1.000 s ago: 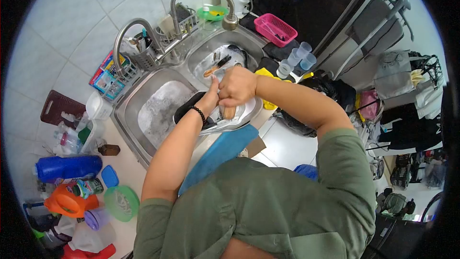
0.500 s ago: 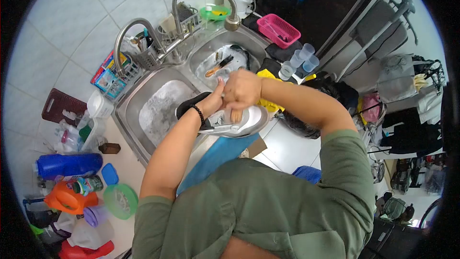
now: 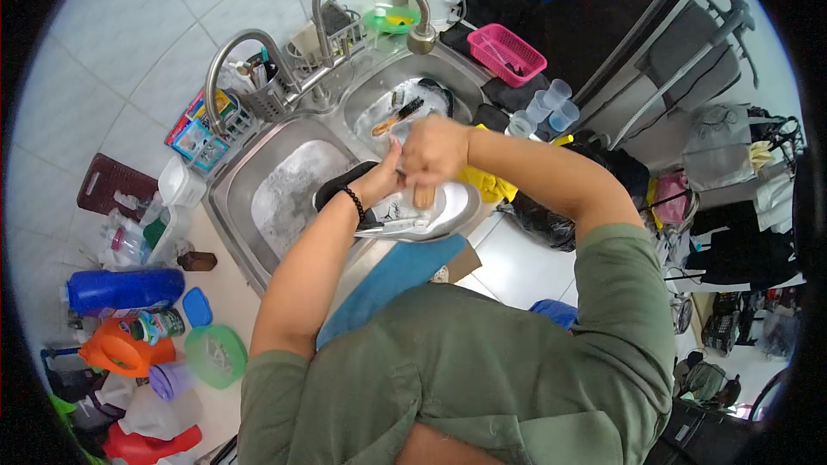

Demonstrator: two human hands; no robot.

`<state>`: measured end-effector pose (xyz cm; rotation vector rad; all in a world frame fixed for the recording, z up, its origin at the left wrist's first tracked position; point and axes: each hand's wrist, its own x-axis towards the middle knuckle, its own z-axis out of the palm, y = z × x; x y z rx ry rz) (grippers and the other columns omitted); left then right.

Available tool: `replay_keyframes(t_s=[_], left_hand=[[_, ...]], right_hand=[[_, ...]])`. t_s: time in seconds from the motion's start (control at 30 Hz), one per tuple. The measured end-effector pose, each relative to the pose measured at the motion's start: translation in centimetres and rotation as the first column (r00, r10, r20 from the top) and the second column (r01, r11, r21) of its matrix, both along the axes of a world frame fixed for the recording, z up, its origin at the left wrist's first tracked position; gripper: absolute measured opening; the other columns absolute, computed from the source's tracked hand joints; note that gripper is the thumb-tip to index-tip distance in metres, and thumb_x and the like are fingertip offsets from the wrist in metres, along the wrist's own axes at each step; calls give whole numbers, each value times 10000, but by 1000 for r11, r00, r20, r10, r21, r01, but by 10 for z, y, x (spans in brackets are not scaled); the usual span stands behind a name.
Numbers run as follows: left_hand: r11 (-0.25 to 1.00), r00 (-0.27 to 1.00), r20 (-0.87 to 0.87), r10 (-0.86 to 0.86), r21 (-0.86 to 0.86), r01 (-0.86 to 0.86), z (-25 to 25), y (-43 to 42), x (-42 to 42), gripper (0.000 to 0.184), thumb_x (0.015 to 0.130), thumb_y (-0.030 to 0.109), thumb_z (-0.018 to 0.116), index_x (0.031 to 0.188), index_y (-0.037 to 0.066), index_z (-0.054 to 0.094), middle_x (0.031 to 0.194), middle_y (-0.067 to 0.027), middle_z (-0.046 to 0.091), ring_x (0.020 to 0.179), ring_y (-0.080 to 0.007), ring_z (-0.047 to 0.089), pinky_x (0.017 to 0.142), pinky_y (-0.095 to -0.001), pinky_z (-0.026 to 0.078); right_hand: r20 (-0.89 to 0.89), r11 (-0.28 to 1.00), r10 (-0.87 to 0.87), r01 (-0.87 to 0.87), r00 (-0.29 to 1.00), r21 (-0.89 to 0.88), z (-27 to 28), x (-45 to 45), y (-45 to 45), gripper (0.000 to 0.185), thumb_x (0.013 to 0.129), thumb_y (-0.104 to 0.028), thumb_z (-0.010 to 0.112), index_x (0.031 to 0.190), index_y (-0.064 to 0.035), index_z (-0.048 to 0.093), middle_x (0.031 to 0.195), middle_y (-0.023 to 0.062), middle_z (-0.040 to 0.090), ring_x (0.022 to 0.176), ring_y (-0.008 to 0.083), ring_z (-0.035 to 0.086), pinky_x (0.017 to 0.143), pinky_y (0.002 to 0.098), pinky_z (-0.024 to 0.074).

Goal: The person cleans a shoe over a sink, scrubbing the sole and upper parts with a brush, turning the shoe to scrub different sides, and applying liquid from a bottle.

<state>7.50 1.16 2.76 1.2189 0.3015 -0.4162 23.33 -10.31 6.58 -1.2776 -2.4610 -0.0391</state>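
Observation:
Over the front edge of the double sink, my left hand (image 3: 379, 182) grips a white sneaker (image 3: 451, 209) with a black collar and dark marks on its side. The shoe lies sideways, toe to the right. My right hand (image 3: 437, 150) is closed round a small wooden brush (image 3: 423, 197), whose pale end shows against the shoe's upper. The bristles are hidden. Behind my hands, the right basin (image 3: 469, 77) holds suds, a wooden-handled brush (image 3: 395, 120) and a dark item. Foamy water (image 3: 297, 185) lies in the left basin (image 3: 227, 174).
Two curved taps (image 3: 422, 38) rise behind the basins. A pink basket (image 3: 506, 55), clear plastic cups (image 3: 564, 115) and a yellow cloth (image 3: 489, 179) sit to the right. Bottles, including a blue one (image 3: 125, 291), and a green bowl (image 3: 215, 356) crowd the left counter. A blue cloth (image 3: 388, 280) hangs before me.
My right hand and the brush have shifted slightly on the shoe's upper. The shoe stays in my left hand, and the whole view has tilted a little.

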Motion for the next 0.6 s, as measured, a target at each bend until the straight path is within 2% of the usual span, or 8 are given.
replay_keyframes(t_s=[0.1, 0.2, 0.23, 0.3, 0.37, 0.43, 0.53, 0.6], left_hand=[[997, 995, 70, -75, 17, 74, -19, 18, 7, 1000, 871, 813, 125, 1527, 71, 267, 1518, -136, 376, 1382, -238, 397, 1148, -370, 313], [1000, 999, 51, 4, -6, -4, 19, -6, -1, 1066, 848, 833, 119, 1520, 16, 252, 1524, -154, 356, 1397, -241, 375, 1165, -363, 281], [998, 996, 84, 5, 65, -11, 23, -9, -3, 1084, 862, 815, 76, 1499, -46, 248, 1474, -233, 403, 1379, -232, 397, 1176, -358, 255], [998, 997, 60, -42, 44, 39, -7, 10, 3, 1106, 834, 844, 107, 1507, -22, 252, 1496, -204, 383, 1394, -238, 376, 1171, -351, 266], [979, 979, 18, -201, -23, 202, -24, 27, 9, 1169, 793, 883, 115, 1481, -42, 309, 1487, -201, 397, 1389, -232, 381, 1155, -334, 291], [998, 999, 37, 10, 57, -12, 4, 1, -1, 1191, 782, 893, 111, 1458, -58, 347, 1445, -209, 448, 1360, -234, 419, 1145, -331, 303], [997, 998, -14, 68, 25, -68, 5, 13, -11, 963, 878, 787, 286, 1352, -18, 515, 1281, -165, 602, 1216, -208, 547, 1082, -325, 367], [981, 980, -69, 187, 54, -184, 10, 16, -21, 742, 956, 654, 438, 1295, 10, 581, 1210, -117, 651, 1108, -183, 612, 1005, -320, 438]], right_hand=[[-1, 999, -34, 34, 999, 42, 8, -4, -5, 375, 843, -419, 603, 599, -135, 624, 623, 66, 603, 577, 319, 603, 537, 458, 456], [-4, 998, -22, 22, 1000, 59, 7, -1, -1, 375, 841, -411, 603, 586, -136, 604, 613, 58, 585, 572, 312, 596, 531, 457, 443], [6, 998, -27, 27, 1000, 58, 6, 4, -1, 374, 841, -409, 603, 583, -137, 599, 608, 54, 577, 569, 308, 593, 529, 456, 437], [65, 995, -90, 86, 994, 60, 13, 13, -1, 369, 839, -414, 604, 584, -148, 597, 602, 50, 569, 566, 305, 591, 530, 455, 435], [65, 996, 31, -36, 997, 80, 15, -11, -2, 357, 840, -416, 603, 598, -153, 607, 603, 51, 573, 572, 305, 597, 527, 453, 435], [14, 995, 77, -78, 997, 61, 5, -13, 0, 343, 841, -425, 599, 634, -155, 636, 618, 56, 596, 588, 300, 609, 547, 451, 447], [102, 913, -377, 351, 920, 206, 27, 25, -2, 348, 822, -407, 621, 608, -134, 584, 632, 48, 575, 607, 276, 598, 553, 435, 426], [-149, 677, -723, 735, 675, 46, 37, 22, -10, 413, 894, -495, 532, 761, -149, 715, 750, 111, 675, 729, 342, 650, 676, 462, 484]])
